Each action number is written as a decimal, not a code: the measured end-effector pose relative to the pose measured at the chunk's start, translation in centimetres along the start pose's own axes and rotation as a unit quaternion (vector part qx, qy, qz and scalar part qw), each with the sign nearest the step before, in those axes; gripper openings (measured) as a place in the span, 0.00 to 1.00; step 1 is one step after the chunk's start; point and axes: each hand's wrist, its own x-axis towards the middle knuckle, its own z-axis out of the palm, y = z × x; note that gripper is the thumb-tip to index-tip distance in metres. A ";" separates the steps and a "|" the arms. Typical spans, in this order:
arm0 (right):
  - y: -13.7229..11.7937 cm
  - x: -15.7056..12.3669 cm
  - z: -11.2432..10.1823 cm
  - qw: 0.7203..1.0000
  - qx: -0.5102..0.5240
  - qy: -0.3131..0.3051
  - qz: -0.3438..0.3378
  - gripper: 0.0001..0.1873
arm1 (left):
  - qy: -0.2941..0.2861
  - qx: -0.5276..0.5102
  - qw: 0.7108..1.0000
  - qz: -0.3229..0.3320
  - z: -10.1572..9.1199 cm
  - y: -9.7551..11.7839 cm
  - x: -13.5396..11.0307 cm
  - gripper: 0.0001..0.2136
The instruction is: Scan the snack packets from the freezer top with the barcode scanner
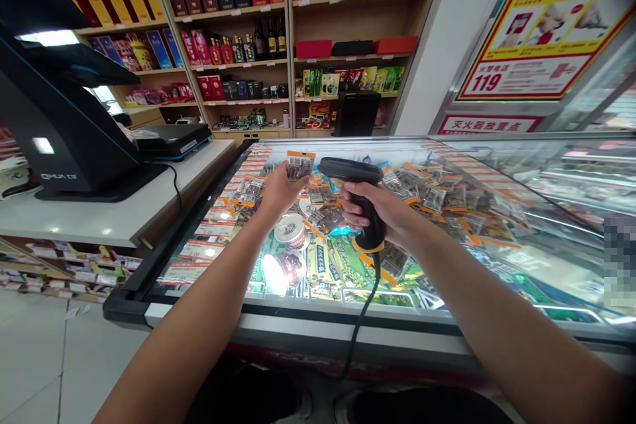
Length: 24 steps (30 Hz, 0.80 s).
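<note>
Between the fingers of my left hand is a small clear snack packet with an orange edge and a printed label facing me. My right hand is wrapped around the grip of a black barcode scanner, whose head points left toward the packet, a short gap apart. From the scanner's base a black cable runs down toward me. Similar orange-edged packets lie in a small group on the left and a larger pile on the right, on the glass top of a chest freezer.
The freezer's front rim lies below my forearms, with frozen goods under the glass. A counter at left carries a black checkout terminal and a scale. Stocked shelves stand behind; a poster hangs at right.
</note>
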 end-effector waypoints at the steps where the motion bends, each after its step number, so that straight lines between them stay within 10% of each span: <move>1: 0.0 0.0 -0.1 1.000 0.014 -0.002 0.004 0.12 | 0.006 0.011 1.000 -0.009 -0.1 -0.2 0.1 0.19; 11: 0.1 0.7 -1.9 0.992 0.107 0.063 0.013 0.12 | 0.027 0.386 0.920 -0.055 -3.7 -2.8 0.3 0.24; 14: 0.1 0.8 -1.8 0.992 0.102 0.068 0.017 0.12 | 0.042 0.370 0.928 0.009 -1.6 -1.6 -0.3 0.23; 19: 0.2 1.0 -1.6 0.993 0.091 0.072 0.020 0.12 | -0.092 0.227 0.968 -0.044 4.3 -0.1 -1.3 0.39; 24: 0.5 1.0 -1.7 0.994 0.074 0.071 0.026 0.10 | -0.112 0.129 0.983 -0.060 6.1 -1.1 -0.5 0.25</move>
